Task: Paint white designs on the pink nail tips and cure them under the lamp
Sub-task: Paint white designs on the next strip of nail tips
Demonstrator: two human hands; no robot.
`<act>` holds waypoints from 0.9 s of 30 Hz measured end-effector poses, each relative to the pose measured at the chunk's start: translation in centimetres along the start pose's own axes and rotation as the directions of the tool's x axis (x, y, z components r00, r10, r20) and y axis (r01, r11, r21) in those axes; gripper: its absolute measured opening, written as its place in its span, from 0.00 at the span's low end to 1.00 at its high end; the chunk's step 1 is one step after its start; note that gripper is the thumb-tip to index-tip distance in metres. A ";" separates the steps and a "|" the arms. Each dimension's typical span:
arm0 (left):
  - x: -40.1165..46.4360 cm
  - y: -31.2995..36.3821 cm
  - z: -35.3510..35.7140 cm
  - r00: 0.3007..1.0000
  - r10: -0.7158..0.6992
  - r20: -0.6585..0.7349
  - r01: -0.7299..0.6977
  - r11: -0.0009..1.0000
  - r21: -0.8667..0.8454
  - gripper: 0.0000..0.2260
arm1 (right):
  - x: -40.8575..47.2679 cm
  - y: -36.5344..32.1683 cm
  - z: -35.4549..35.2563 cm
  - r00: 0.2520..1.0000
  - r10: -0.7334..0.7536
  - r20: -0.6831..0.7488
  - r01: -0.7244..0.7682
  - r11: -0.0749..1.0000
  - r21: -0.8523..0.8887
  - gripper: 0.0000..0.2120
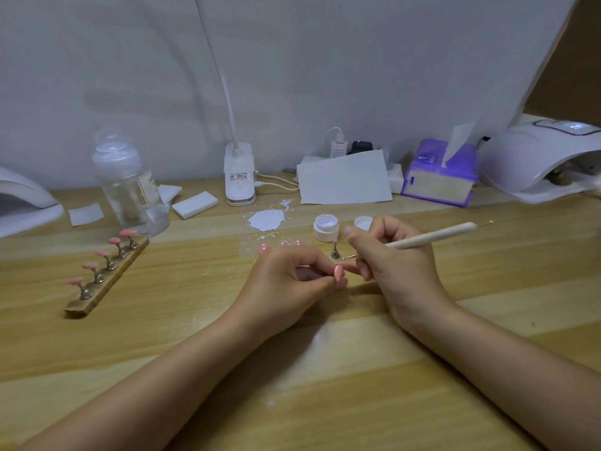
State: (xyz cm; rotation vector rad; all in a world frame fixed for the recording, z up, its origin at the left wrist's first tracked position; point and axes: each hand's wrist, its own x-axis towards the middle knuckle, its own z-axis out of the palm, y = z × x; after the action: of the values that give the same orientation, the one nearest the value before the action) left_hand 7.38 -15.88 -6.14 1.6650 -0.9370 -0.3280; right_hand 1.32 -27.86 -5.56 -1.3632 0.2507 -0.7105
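Now pinching one pink nail tip (338, 273) between left hand (286, 281) fingers, just in front of the open white gel pot (326, 226). Gripping the dotting pen (432, 236) in curled right hand (393, 262) fingers, right of that pot. Risking a smeared design should the tip twist in the pinch. Could tip the pot with a careless reach toward the curing lamp (536, 157), far right.

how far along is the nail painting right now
Done: nothing visibly; the five pink tips on the wooden holder look plain. In hand: the left hand pinches one pink tip, the right hand holds the dotting pen, the white gel jar open. Left: designs and the curing lamp.
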 end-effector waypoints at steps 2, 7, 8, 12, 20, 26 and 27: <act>0.0 0.0 0.0 1.000 0.007 0.005 -0.006 1.000 -0.008 0.06 | 0.0 0.0 0.1 1.000 0.008 0.015 -0.008 1.000 0.000 0.21; 0.2 -0.1 -0.1 1.000 0.023 -0.004 -0.024 1.000 -0.020 0.06 | -0.1 -0.1 0.1 0.999 0.002 0.040 -0.001 1.000 -0.006 0.19; 0.2 -0.1 -0.1 1.000 0.024 -0.005 -0.024 0.999 -0.021 0.06 | -0.1 -0.2 0.1 0.999 0.000 0.049 0.001 1.000 -0.020 0.19; 0.2 -0.1 -0.1 0.999 0.040 -0.023 -0.039 0.998 0.041 0.07 | -0.1 -0.3 0.1 0.996 0.009 0.084 -0.007 1.000 -0.020 0.18; 0.2 0.0 -0.1 1.000 0.027 -0.011 -0.027 0.999 0.031 0.06 | -0.1 -0.4 0.2 0.997 0.004 0.083 -0.001 0.999 -0.041 0.18; 0.2 0.0 -0.1 1.000 0.010 -0.001 -0.010 1.000 0.009 0.06 | -0.3 -0.6 0.3 0.996 0.007 0.086 -0.003 0.999 -0.049 0.18; 0.2 -0.1 -0.1 1.000 0.010 0.000 -0.010 1.000 0.005 0.06 | -0.3 -0.7 0.3 0.996 0.010 0.090 -0.005 0.999 -0.050 0.18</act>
State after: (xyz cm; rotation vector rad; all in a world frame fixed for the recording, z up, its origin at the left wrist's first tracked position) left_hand 7.56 -15.95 -6.15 1.6642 -0.9465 -0.3193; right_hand 1.00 -27.48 -4.94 -1.4370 0.2027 -0.6382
